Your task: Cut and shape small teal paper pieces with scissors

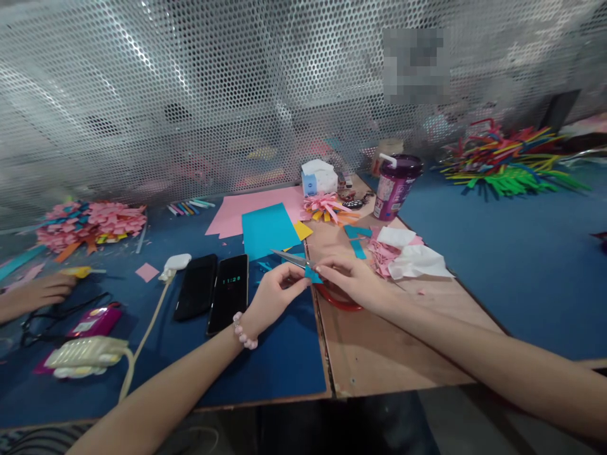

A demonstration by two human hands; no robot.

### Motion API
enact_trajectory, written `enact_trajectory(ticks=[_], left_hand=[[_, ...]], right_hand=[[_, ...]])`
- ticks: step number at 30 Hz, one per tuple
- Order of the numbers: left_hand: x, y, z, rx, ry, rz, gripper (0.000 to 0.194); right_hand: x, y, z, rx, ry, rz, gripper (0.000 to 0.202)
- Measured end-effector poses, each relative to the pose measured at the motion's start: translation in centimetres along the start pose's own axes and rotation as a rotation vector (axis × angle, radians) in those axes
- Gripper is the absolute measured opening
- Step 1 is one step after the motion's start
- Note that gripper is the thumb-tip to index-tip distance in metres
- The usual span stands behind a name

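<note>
My left hand [275, 294], with a beaded bracelet at the wrist, pinches a small blue paper piece [313, 274] near the middle of the table. Close beside it, my right hand [353, 281] is closed at the scissors [293, 258], whose blades point left; its fingers partly hide the handles. The fingertips of both hands nearly meet at the blue piece. A red ring-shaped rim [340, 304] shows under my right hand. Just beyond the hands lie a large blue sheet [268, 229] and pink paper [232, 212]. Blue strips [358, 248] lie beyond my right hand.
Two phones [195, 287] and a cabled white power strip [88, 354] are on the left. Another person's hand [47, 292] rests at far left. A purple cup [397, 186], crumpled tissues [420, 262] and a tissue pack [318, 180] stand or lie beyond. Perforated metal [227, 95] backs the table.
</note>
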State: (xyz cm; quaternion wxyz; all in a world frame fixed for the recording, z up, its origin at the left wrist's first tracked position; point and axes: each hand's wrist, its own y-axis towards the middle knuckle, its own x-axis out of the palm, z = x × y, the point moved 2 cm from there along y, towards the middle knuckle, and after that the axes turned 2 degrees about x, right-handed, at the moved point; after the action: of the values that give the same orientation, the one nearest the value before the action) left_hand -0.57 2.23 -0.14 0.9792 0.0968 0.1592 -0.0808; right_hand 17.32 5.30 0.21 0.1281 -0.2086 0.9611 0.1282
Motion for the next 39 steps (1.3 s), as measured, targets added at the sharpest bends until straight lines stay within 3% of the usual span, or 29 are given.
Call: enact_trajectory(ticks=[8, 11, 17, 23, 39], left_hand=[[0.5, -0.2, -0.1, 0.064, 0.069, -0.076, 0.016], [0.5, -0.2, -0.1, 0.031, 0.036, -0.094, 0.017], [0.3, 0.0, -0.2, -0.113, -0.199, -0.053, 0.019], [0.7, -0.3, -0.1, -0.134, -0.279, -0.077, 0.022], [0.9, -0.7, 0.4, -0.091, -0.173, -0.065, 0.025]], right_hand=[[0.5, 0.0, 0.3, -0.032, -0.097, -0.027, 0.018], [0.4, -0.1, 0.0, -0.072, -0.129, -0.043, 0.018], [0.4, -0.8, -0.7, -0.290, -0.287, 0.165, 0.011], [0.9, -1.0, -0.2, -0.530, -0.450, 0.236, 0.004], [0.8, -0.9, -0.4, -0.521, -0.488, 0.240, 0.008]])
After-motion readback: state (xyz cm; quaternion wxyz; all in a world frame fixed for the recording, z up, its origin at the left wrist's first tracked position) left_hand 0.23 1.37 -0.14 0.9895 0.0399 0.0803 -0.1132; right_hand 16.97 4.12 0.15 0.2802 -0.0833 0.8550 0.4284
